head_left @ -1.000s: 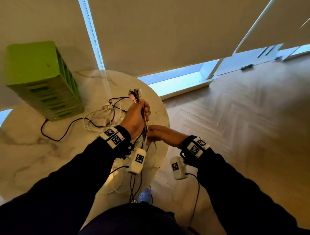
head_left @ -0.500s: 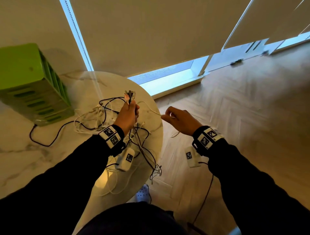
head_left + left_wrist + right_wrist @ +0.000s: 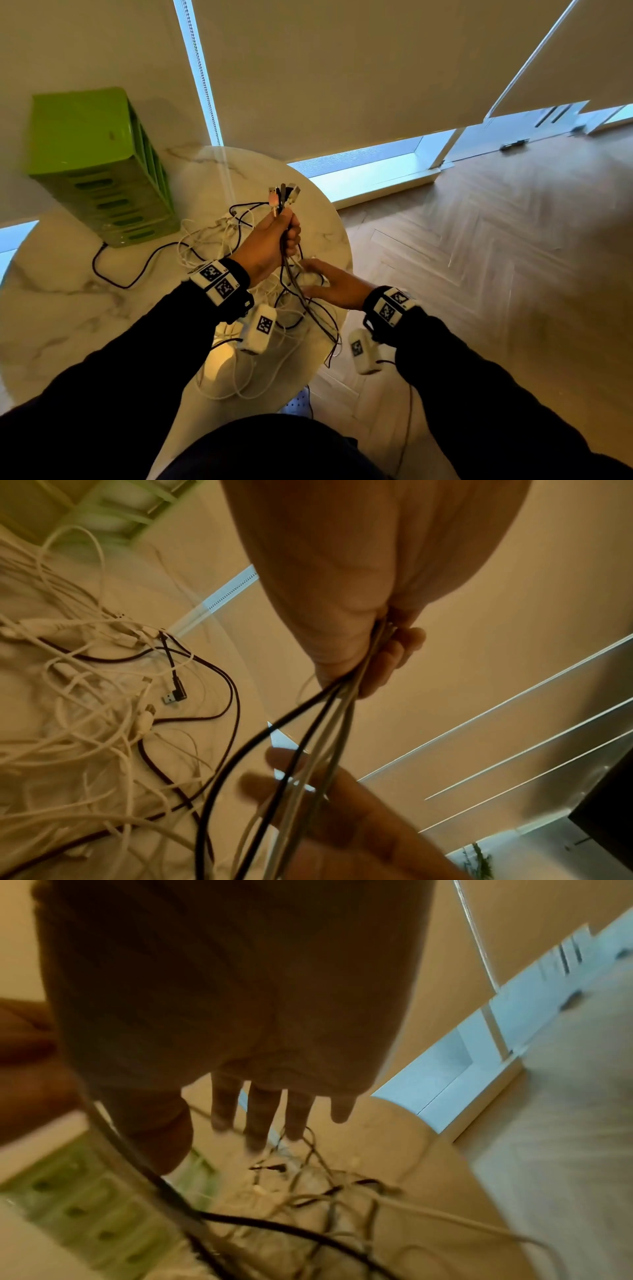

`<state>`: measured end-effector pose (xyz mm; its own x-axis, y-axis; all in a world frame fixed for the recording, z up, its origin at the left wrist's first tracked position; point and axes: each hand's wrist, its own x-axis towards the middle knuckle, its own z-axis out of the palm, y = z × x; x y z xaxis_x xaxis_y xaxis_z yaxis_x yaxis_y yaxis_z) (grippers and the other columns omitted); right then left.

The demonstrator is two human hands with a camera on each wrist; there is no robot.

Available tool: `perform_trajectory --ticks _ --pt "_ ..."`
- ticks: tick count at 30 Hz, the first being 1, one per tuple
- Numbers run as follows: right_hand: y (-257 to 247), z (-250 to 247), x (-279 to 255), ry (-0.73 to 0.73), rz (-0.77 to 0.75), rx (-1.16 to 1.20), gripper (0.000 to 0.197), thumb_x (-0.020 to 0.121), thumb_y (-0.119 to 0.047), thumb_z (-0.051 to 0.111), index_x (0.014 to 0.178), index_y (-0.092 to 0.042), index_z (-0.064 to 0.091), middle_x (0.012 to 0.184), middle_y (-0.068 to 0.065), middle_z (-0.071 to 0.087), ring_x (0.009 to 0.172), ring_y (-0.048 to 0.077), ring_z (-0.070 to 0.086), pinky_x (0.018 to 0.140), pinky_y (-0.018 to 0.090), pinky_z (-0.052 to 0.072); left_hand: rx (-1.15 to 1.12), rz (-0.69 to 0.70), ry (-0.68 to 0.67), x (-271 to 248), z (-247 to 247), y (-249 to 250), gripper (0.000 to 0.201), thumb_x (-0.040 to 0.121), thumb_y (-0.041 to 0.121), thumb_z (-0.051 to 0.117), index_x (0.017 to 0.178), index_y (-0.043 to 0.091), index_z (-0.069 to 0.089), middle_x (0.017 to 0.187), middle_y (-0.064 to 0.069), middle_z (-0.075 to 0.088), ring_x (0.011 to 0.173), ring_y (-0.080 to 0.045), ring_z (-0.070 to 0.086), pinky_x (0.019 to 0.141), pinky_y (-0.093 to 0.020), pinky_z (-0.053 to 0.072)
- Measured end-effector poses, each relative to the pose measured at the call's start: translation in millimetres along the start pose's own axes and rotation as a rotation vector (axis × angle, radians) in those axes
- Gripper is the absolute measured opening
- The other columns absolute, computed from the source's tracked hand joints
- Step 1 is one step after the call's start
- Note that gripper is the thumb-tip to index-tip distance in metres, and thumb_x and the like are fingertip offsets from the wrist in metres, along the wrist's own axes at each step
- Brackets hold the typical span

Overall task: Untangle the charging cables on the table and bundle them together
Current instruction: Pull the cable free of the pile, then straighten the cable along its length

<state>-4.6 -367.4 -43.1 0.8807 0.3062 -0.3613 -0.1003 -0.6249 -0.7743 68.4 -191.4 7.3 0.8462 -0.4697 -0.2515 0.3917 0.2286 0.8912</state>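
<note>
My left hand [image 3: 277, 236] is raised over the round marble table [image 3: 68, 308] and grips a bunch of cables, their plug ends [image 3: 284, 197] sticking up above the fist. In the left wrist view the held black and grey strands [image 3: 329, 723] hang down from the fingers [image 3: 394, 653]. My right hand [image 3: 322, 277] is low beside them with straight fingers [image 3: 260, 1118], touching the hanging cables near the table's right edge. A tangle of white and black cables [image 3: 219, 240] lies on the table behind my left hand [image 3: 103, 710].
A green slotted box [image 3: 99, 164] stands at the table's back left, with a black cord [image 3: 137, 270] running from its base. Window blinds hang behind the table. Wooden floor [image 3: 496, 274] lies to the right, beyond the table edge.
My right hand, which was out to the right pinching a white strand, has come back in under my left hand with its fingers straightened. My left hand keeps its grip on the bunch.
</note>
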Motion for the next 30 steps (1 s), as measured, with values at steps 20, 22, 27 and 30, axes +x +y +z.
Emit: perform_trajectory --ticks 20,22,27,30 --pt "-1.8 -34.3 -12.1 -0.168 0.239 -0.29 0.12 0.066 -0.075 0.073 0.159 -0.031 0.01 0.167 -0.003 0.014 0.15 0.022 0.023 0.12 0.049 0.027 0.009 0.005 0.032 -8.1 -17.9 7.2 0.033 0.111 0.026 0.032 0.085 0.014 0.047 0.061 0.005 0.038 0.055 -0.009 0.036 0.053 -0.021 0.03" --pt "-27.5 -17.4 3.4 -0.107 0.085 -0.201 0.112 0.069 -0.075 0.072 0.157 -0.033 0.016 0.163 -0.005 0.025 0.145 0.016 0.031 0.118 0.042 0.03 -0.01 -0.032 -0.035 -13.3 -9.3 9.0 0.031 0.11 0.028 0.033 0.089 0.012 0.049 0.06 0.004 0.038 0.055 -0.012 0.042 0.057 -0.023 0.036" --pt "-56.3 27.4 20.3 -0.315 0.051 -0.039 0.05 0.094 -0.056 0.059 0.11 -0.008 0.067 0.095 0.004 0.073 0.091 0.018 0.069 0.091 0.032 0.05 -0.069 -0.12 -0.041 -19.8 -10.4 18.2 0.028 0.108 0.027 0.039 0.089 0.012 0.052 0.058 0.003 0.031 0.05 -0.014 0.038 0.059 -0.029 0.039" --pt "-44.4 24.7 18.6 -0.336 0.148 -0.006 0.053 0.094 -0.059 0.057 0.073 -0.01 0.059 0.062 0.003 0.06 0.056 0.018 0.06 0.064 0.029 0.052 -0.177 -0.149 -0.028 -25.3 -20.4 24.7 0.026 0.106 0.02 0.038 0.082 0.016 0.047 0.059 0.005 0.027 0.051 -0.011 0.031 0.063 -0.031 0.037"
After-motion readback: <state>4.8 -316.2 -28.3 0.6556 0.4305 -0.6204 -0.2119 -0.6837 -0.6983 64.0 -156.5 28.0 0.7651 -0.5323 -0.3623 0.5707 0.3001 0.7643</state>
